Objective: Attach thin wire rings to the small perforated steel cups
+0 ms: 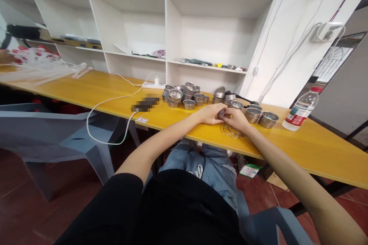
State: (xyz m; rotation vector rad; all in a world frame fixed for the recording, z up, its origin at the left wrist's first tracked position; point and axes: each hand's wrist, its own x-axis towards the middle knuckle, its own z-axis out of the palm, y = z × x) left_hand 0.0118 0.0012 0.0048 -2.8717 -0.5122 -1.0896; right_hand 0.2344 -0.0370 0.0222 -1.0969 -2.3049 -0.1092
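My left hand (pixel 212 114) and my right hand (pixel 237 119) meet above the table's front part. Between them they grip a small perforated metal cup (pixel 220 114), its side tilted toward me and much of it covered by fingers. Several thin wire rings (pixel 230 131) lie on the table just below my right hand. Beyond my left hand stands a pile of perforated metal cups (pixel 189 104), some stacked. More such cups (pixel 253 115) sit to the right of my right hand, near a lone stack (pixel 268 119).
A water bottle (pixel 301 110) with a red cap stands right on the yellow table (pixel 324 143). Leftward lie a pixelated dark object (pixel 145 104), a white cable (pixel 107 101) and a power strip (pixel 153 85). White shelves (pixel 138 55) rise behind; a grey chair (pixel 57 134) is left.
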